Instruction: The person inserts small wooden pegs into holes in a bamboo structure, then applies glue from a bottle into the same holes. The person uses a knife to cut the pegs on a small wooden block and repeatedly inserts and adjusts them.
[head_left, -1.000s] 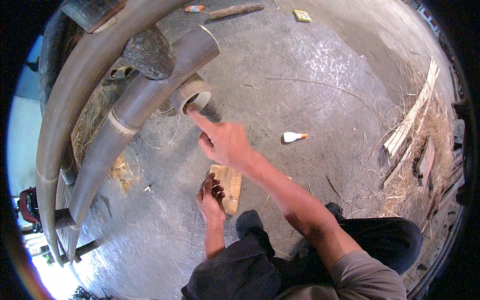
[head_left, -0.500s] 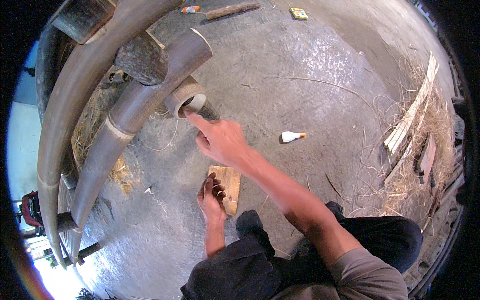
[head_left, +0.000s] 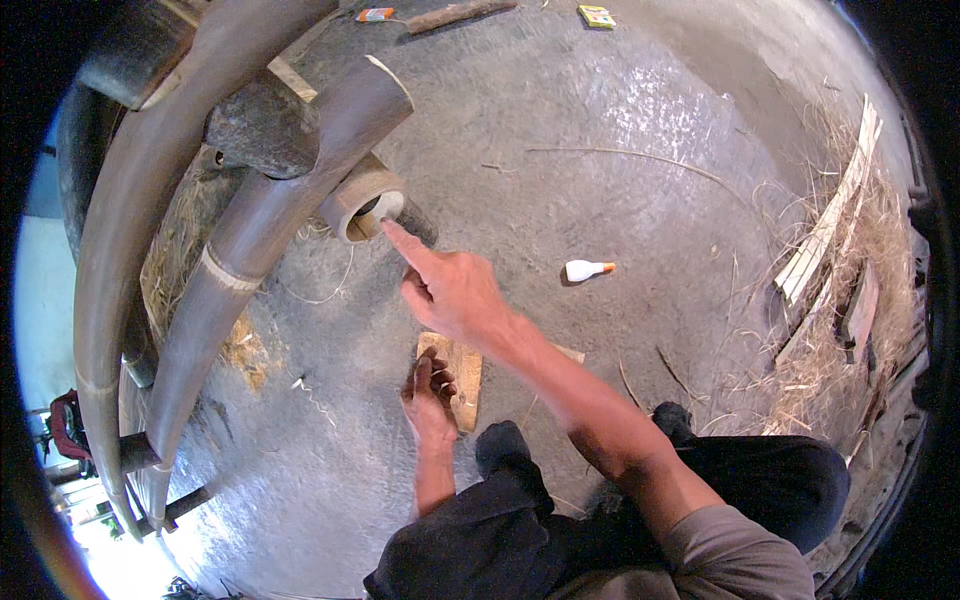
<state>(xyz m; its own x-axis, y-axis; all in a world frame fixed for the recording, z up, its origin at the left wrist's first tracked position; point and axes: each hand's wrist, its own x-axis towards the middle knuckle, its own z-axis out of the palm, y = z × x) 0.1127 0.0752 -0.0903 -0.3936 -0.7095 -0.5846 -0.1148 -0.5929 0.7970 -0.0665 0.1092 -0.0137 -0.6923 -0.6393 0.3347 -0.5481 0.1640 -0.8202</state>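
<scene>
Over the left edge of the grey concrete floor (head_left: 640, 230) curves a long, thick, grey-brown bamboo pole (head_left: 105, 300), and to its right slants a second bamboo pole (head_left: 252, 228), dark brown with a pale band at its joint. From under that one's upper part juts a short, round bamboo tube (head_left: 352, 188), its pale cut mouth turned toward me. I judge the step in hand to be pointing at or feeling that mouth: my right index fingertip (head_left: 390, 227) is at its lower right rim, though I can't tell whether skin meets bamboo. Any next touch calls for a light, steady finger, as a cut rim may be sharp.

Next comes my left hand (head_left: 430, 400), low over the floor, fingers half curled; I see nothing in them, but can't tell whether something small is pinched. Just beside it lies a flat, yellow-brown wooden board (head_left: 467, 395). Above the board reaches my right hand (head_left: 462, 292), index straight, grasping nothing I can see, the other fingers loosely folded; its bare forearm (head_left: 590, 400) slants down to the right.

Farther right, a white bottle with an orange cap (head_left: 585, 270) lies mid-floor. Near the floor's right edge, pale flat strips (head_left: 830, 210) rest on straw-coloured shavings (head_left: 795, 395).
</scene>
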